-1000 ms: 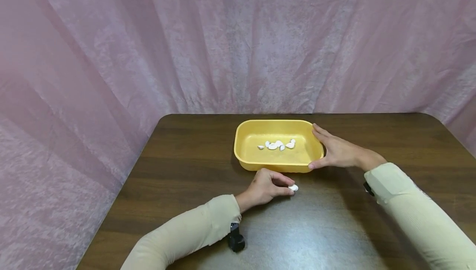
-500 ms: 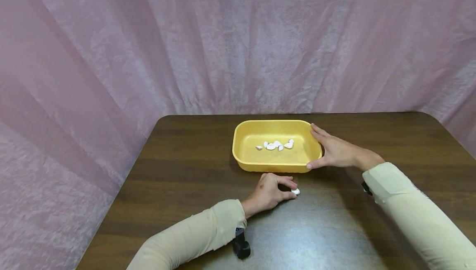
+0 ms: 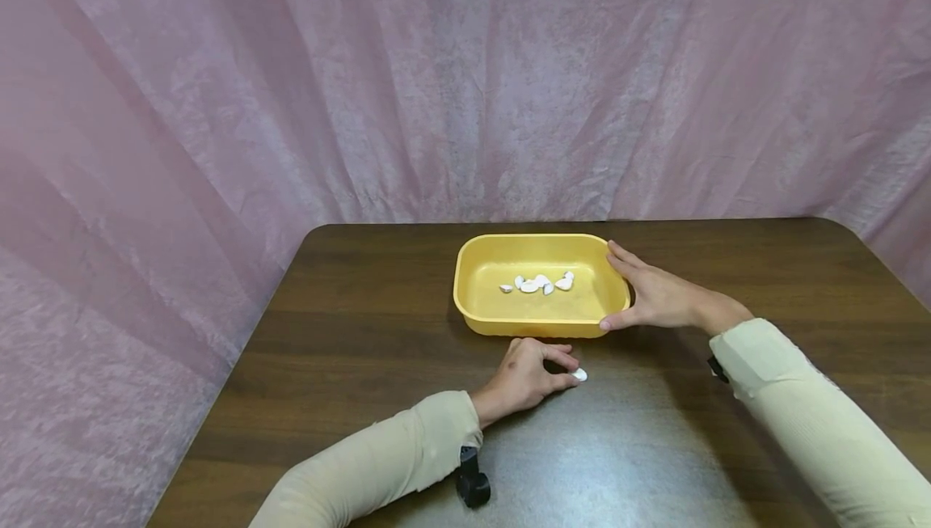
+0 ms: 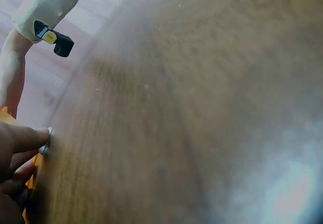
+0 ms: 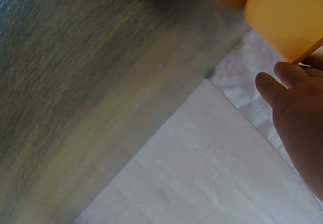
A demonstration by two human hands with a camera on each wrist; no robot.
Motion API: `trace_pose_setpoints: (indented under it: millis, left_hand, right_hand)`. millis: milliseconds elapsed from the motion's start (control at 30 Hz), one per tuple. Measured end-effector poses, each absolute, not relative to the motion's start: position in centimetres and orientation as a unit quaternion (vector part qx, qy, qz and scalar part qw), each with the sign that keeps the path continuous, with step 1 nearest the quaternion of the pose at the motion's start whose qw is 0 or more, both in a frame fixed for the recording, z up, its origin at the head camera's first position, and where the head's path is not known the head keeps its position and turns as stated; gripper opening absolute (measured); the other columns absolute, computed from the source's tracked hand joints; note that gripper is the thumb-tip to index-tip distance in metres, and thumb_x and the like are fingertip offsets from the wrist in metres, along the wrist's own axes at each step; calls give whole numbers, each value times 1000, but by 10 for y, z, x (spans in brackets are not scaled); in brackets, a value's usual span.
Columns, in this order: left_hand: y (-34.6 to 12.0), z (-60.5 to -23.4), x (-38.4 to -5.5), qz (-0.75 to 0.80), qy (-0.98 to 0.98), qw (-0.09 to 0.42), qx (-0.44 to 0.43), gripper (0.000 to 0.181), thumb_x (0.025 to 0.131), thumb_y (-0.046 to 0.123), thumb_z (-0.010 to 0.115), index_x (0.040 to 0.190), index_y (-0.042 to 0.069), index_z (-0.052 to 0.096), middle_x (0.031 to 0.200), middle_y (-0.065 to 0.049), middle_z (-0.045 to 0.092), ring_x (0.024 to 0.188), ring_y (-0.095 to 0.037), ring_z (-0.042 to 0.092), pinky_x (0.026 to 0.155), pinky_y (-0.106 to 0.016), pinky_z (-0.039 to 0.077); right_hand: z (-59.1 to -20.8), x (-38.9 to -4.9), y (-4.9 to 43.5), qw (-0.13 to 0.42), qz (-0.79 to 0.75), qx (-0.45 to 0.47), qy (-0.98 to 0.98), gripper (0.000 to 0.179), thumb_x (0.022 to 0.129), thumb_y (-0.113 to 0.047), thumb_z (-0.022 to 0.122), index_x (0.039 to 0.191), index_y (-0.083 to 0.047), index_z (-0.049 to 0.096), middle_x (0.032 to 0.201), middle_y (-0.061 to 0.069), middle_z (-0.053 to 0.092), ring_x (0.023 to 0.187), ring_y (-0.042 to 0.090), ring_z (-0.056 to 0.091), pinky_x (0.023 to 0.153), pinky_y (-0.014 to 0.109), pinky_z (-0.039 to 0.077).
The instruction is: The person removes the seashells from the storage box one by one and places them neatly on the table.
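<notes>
In the head view my left hand [image 3: 525, 373] pinches a small white shell-like piece [image 3: 580, 375] between thumb and fingertips, low over the table just in front of a yellow tray [image 3: 534, 328]. The left wrist view shows the same piece [image 4: 47, 139] at the fingertips, thin and edge-on. Several similar white pieces [image 3: 541, 280] lie on the tray's floor. My right hand [image 3: 663, 297] grips the tray's right end, thumb at the front corner and fingers at the back corner. Part of that hand [image 5: 300, 110] appears beside the tray's wall [image 5: 285, 19] in the right wrist view.
The dark wooden table [image 3: 364, 293] has rounded far corners. Behind it hangs a pink curtain [image 3: 473, 83]. A black wrist device [image 3: 473, 479] is fastened to the left sleeve, close above the tabletop.
My left hand has shifted slightly right and nearer with the white piece, then stayed almost still. The right hand keeps its place on the tray.
</notes>
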State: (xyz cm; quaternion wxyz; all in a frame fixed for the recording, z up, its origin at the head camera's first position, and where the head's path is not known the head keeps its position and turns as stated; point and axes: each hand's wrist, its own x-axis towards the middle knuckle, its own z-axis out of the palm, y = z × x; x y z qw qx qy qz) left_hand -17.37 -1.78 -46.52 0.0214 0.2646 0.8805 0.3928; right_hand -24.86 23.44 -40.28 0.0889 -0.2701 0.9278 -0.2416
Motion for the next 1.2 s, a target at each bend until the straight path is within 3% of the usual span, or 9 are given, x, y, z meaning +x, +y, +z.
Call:
trace_pose_setpoints:
  millis: [200, 400, 633, 833, 1000, 1200]
  left_hand:
    - [-14, -461, -171, 382, 891, 29, 244, 11, 79, 25, 87, 88, 20, 83, 111, 5, 74, 112, -4, 62, 100, -28, 38]
    - [-12, -458, -169, 372, 898, 32, 234, 11, 79, 26, 87, 86, 20, 82, 109, 7, 74, 105, -5, 60, 88, -23, 38]
    - [-8, -455, -171, 361, 899, 28, 248, 11, 80, 27, 87, 88, 21, 82, 95, 16, 74, 95, 3, 60, 90, -19, 41]
    - [-5, -444, -171, 383, 894, 39, 229, 17, 77, 27, 89, 91, 19, 82, 87, 17, 75, 90, 5, 61, 79, -14, 46]
    - [-7, -425, -170, 385, 895, 61, 217, 20, 77, 31, 89, 93, 20, 82, 88, 16, 75, 90, 1, 56, 81, -16, 43]
    - [-20, -402, -172, 439, 868, 75, 217, 26, 79, 27, 87, 100, 14, 81, 94, 11, 76, 95, 4, 61, 84, -15, 46]
  right_hand:
    - [-403, -248, 234, 88, -243, -269, 928, 122, 75, -55, 83, 152, 14, 17, 164, 25, 4, 145, 47, 19, 113, 60, 25]
    - [-404, -249, 233, 98, -242, -261, 929, 123, 76, -57, 82, 153, 12, 15, 164, 23, 2, 146, 45, 17, 114, 59, 25]
    - [-404, -249, 233, 92, -246, -262, 929, 122, 75, -55, 83, 152, 14, 17, 164, 23, 2, 147, 45, 16, 114, 60, 24]
    - [-402, -246, 237, 88, -248, -260, 929, 122, 75, -53, 83, 152, 15, 17, 164, 25, 4, 147, 46, 16, 114, 60, 23]
    - [-402, -246, 239, 86, -247, -261, 929, 122, 76, -52, 83, 152, 14, 16, 164, 26, 3, 146, 47, 16, 113, 61, 23]
    - [-404, -249, 235, 88, -247, -269, 927, 122, 76, -53, 83, 152, 15, 16, 164, 25, 3, 147, 46, 16, 114, 60, 23]
